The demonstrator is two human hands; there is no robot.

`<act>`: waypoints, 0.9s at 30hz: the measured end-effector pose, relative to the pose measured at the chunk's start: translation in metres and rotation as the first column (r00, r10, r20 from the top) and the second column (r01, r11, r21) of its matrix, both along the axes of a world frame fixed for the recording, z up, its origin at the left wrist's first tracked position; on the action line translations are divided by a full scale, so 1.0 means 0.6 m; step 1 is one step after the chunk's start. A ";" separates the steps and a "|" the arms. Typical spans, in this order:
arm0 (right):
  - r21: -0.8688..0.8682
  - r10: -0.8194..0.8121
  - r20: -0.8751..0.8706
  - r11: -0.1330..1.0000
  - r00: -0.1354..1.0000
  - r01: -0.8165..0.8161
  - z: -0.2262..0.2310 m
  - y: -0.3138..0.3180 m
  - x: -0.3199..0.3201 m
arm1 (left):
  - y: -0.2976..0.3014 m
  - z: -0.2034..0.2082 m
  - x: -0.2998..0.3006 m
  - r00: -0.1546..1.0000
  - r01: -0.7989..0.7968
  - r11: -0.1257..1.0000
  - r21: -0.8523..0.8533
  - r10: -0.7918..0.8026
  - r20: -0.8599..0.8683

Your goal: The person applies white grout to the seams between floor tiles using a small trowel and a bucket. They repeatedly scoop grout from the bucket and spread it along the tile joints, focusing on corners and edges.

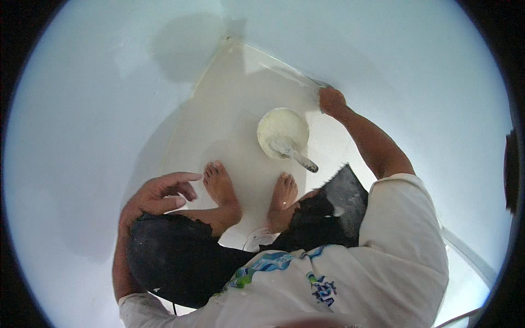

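My right hand (332, 100) is closed around a putty knife, reaching out to the line where the right wall meets the floor. Only a thin grey part of its blade (318, 83) shows, lying against the foot of the wall; my fist hides the handle. My left hand (164, 192) rests by my left knee, holding nothing, its fingers apart and slightly bent. Between my feet and the right wall stands a round tub (268, 123) of creamy white paste. A paste-smeared tool with a dark handle (306, 163) leans in it, its handle over the near rim.
Pale walls (87, 136) rise on the left and right and meet in a corner (227, 40) ahead. My bare feet (221, 183) are on the light floor (219, 120). Something clear and round (260, 239) sits low between my legs. A pale strip (467, 257) runs behind at the right.
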State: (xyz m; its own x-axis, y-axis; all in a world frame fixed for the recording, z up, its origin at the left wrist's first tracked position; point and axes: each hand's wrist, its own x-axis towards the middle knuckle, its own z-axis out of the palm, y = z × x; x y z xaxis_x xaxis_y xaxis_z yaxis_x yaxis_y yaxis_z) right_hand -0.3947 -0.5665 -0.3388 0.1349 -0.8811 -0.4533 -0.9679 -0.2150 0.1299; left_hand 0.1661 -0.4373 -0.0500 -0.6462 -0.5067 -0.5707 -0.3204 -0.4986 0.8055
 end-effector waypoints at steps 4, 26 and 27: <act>-0.069 -0.020 0.011 0.997 1.000 0.021 -0.026 0.057 -0.104 | 0.029 0.117 -0.020 0.819 0.088 0.953 -0.289 0.096 0.566; 0.591 -0.018 0.783 0.335 -0.622 0.734 -0.303 -0.265 0.369 | 0.047 0.133 -0.144 0.500 0.509 0.859 0.058 -0.349 0.792; 0.693 0.042 0.661 0.349 -0.749 0.631 -0.312 -0.277 0.379 | 0.043 0.131 -0.142 0.513 0.490 0.868 0.079 -0.360 0.779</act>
State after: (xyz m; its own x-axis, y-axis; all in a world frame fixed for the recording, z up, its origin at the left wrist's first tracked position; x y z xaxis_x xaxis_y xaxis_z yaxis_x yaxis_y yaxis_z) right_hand -0.1671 -0.7330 -0.5260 -0.5660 -0.7259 -0.3908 0.5634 0.0055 -0.8262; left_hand 0.0811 -0.4116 0.0286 -0.1776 -0.4019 -0.8983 -0.9764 -0.0421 0.2119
